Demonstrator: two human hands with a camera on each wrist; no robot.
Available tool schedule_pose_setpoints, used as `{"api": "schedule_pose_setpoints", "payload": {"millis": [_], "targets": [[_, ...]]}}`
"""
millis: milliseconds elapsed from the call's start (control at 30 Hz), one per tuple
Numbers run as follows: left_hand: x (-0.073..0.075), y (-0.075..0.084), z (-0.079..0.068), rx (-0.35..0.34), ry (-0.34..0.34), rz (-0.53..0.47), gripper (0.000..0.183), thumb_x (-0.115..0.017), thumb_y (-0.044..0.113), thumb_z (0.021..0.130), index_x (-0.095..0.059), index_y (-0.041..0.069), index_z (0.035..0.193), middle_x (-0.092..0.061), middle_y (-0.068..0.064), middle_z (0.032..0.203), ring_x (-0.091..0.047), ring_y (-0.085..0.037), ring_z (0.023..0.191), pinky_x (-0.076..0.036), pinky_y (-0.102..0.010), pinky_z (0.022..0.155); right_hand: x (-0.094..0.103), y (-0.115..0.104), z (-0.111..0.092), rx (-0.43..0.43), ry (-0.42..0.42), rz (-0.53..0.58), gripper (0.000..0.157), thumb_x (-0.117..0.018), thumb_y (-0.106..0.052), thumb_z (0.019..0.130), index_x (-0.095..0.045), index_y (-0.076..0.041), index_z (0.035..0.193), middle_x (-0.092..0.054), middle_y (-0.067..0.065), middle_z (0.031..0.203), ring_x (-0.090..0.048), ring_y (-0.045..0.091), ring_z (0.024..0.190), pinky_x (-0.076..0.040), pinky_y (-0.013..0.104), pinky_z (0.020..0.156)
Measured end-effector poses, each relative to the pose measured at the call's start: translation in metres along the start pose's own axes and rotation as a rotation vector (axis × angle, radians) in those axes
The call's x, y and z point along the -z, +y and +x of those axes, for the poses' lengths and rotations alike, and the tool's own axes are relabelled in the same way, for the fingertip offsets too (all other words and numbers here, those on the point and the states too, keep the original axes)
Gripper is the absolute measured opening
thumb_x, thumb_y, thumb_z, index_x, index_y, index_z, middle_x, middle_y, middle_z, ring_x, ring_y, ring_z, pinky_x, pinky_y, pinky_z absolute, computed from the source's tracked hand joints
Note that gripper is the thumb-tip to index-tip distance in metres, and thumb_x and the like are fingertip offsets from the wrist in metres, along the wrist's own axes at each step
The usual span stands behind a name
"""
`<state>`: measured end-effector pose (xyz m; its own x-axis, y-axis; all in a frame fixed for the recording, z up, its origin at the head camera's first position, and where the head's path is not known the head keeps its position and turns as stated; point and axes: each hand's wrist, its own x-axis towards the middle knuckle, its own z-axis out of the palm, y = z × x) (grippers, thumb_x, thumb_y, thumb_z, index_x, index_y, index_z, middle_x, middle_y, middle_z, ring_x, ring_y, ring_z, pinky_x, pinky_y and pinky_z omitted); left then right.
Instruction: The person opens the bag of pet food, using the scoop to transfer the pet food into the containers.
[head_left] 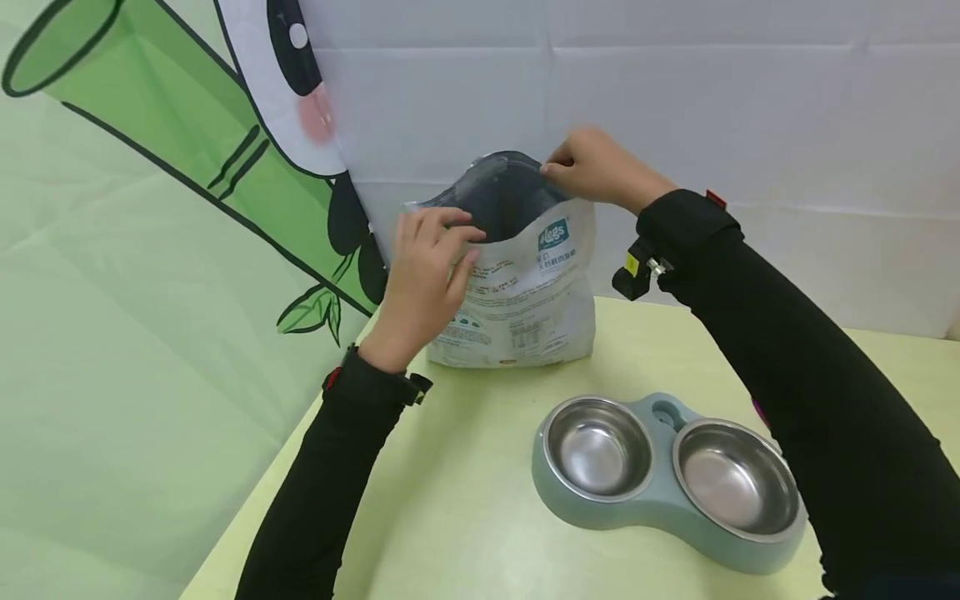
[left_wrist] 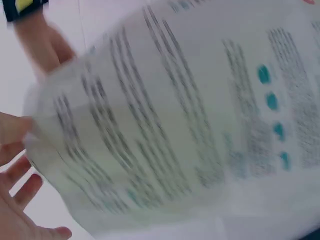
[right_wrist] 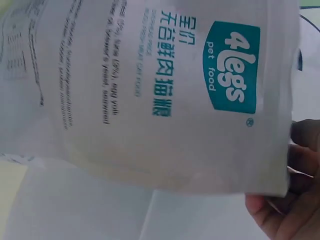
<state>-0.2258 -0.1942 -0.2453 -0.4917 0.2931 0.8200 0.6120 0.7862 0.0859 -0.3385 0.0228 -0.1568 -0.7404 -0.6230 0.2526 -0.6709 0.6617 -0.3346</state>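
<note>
A white pet food bag [head_left: 517, 308] stands upright against the wall, its top gaping and showing a dark grey lining. At the top right corner of the bag my right hand [head_left: 603, 171] pinches the rim between thumb and fingers; the right wrist view has its fingers [right_wrist: 305, 160] at the bag's edge. My left hand [head_left: 427, 279] is at the left side of the opening, fingers spread and slightly bent in front of the bag. Seen from the left wrist, its fingertips [left_wrist: 30, 190] lie right by the rim, thumb apart. The bag's contents are hidden.
A blue-green double feeder [head_left: 648, 504] with two steel bowls, a left bowl [head_left: 597, 454] and a right bowl [head_left: 738, 483], sits on the pale yellow table [head_left: 465, 517] in front of the bag. Behind hangs a white cloth [head_left: 712, 92] with a green printed part at left.
</note>
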Motion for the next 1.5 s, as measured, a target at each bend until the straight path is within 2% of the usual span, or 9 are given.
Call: {"api": "schedule_pose_setpoints", "payload": {"millis": [133, 233, 333, 400, 533, 667, 800, 1067, 1500], "targets": [[-0.002, -0.032, -0.009, 0.191, 0.062, -0.173, 0.047, -0.045, 0.016, 0.094, -0.027, 0.003, 0.135, -0.028, -0.015, 0.137, -0.026, -0.025, 0.123, -0.023, -0.043, 0.103, 0.0, 0.016, -0.02, -0.081, 0.003, 0.193, 0.045, -0.039, -0.035, 0.096, -0.061, 0.001, 0.081, -0.043, 0.009, 0.067, -0.045, 0.022, 0.066, -0.041, 0.032, 0.065], [-0.005, -0.052, -0.016, 0.394, 0.031, -0.337, 0.055, -0.04, 0.014, 0.096, -0.01, 0.006, 0.141, -0.017, -0.014, 0.143, -0.019, -0.022, 0.129, -0.023, -0.041, 0.105, -0.005, 0.028, -0.032, -0.117, -0.001, 0.373, 0.046, -0.038, -0.042, 0.095, -0.061, -0.002, 0.099, -0.054, 0.01, 0.093, -0.052, 0.022, 0.088, -0.045, 0.036, 0.083], [-0.008, -0.064, -0.02, 0.554, -0.03, -0.47, 0.055, -0.036, 0.015, 0.097, -0.004, 0.01, 0.142, -0.016, -0.011, 0.146, -0.021, -0.019, 0.131, -0.026, -0.038, 0.105, -0.014, 0.039, -0.041, -0.127, 0.003, 0.525, 0.042, -0.044, -0.04, 0.094, -0.057, -0.004, 0.109, -0.054, 0.011, 0.108, -0.053, 0.023, 0.097, -0.043, 0.038, 0.091], [-0.01, -0.067, -0.021, 0.604, -0.023, -0.532, 0.05, -0.035, 0.016, 0.098, -0.012, 0.011, 0.142, -0.026, -0.01, 0.143, -0.029, -0.017, 0.128, -0.03, -0.036, 0.103, -0.022, 0.046, -0.045, -0.121, 0.029, 0.592, 0.036, -0.05, -0.033, 0.093, -0.056, -0.003, 0.111, -0.054, 0.011, 0.11, -0.053, 0.023, 0.098, -0.043, 0.038, 0.092], [-0.013, -0.07, -0.019, 0.639, 0.082, -0.571, 0.035, -0.039, 0.017, 0.097, -0.04, 0.009, 0.132, -0.05, -0.01, 0.124, -0.048, -0.017, 0.111, -0.039, -0.033, 0.094, -0.037, 0.053, -0.049, -0.092, 0.118, 0.678, 0.031, -0.059, -0.02, 0.087, -0.057, -0.003, 0.113, -0.056, 0.011, 0.11, -0.055, 0.023, 0.095, -0.045, 0.035, 0.089], [-0.012, -0.068, -0.018, 0.691, 0.186, -0.626, 0.027, -0.046, 0.019, 0.095, -0.052, 0.01, 0.12, -0.056, -0.008, 0.111, -0.053, -0.017, 0.096, -0.043, -0.03, 0.079, -0.048, 0.053, -0.05, -0.085, 0.202, 0.733, 0.029, -0.061, -0.017, 0.085, -0.059, -0.003, 0.11, -0.057, 0.011, 0.108, -0.056, 0.024, 0.092, -0.048, 0.029, 0.083], [-0.012, -0.065, -0.021, 0.715, 0.25, -0.682, 0.024, -0.052, 0.019, 0.092, -0.056, 0.008, 0.112, -0.057, -0.007, 0.107, -0.055, -0.018, 0.089, -0.045, -0.027, 0.072, -0.053, 0.051, -0.053, -0.091, 0.241, 0.78, 0.025, -0.061, -0.016, 0.085, -0.059, -0.002, 0.105, -0.058, 0.012, 0.103, -0.055, 0.025, 0.089, -0.049, 0.028, 0.078], [-0.018, -0.06, -0.023, 0.679, 0.355, -0.726, 0.019, -0.058, 0.014, 0.088, -0.058, -0.001, 0.099, -0.06, -0.006, 0.096, -0.058, -0.018, 0.077, -0.048, -0.026, 0.065, -0.055, 0.042, -0.063, -0.159, 0.272, 0.86, 0.023, -0.061, -0.017, 0.084, -0.059, 0.0, 0.1, -0.056, 0.013, 0.101, -0.055, 0.025, 0.089, -0.049, 0.034, 0.08], [-0.011, -0.045, -0.035, 0.63, 0.414, -0.776, 0.019, -0.061, 0.012, 0.083, -0.057, -0.005, 0.09, -0.06, -0.006, 0.087, -0.058, -0.017, 0.072, -0.05, -0.024, 0.066, -0.057, 0.034, -0.077, -0.12, 0.271, 0.928, 0.019, -0.061, -0.011, 0.084, -0.057, 0.003, 0.096, -0.052, 0.016, 0.102, -0.058, 0.026, 0.088, -0.05, 0.03, 0.077]]}}
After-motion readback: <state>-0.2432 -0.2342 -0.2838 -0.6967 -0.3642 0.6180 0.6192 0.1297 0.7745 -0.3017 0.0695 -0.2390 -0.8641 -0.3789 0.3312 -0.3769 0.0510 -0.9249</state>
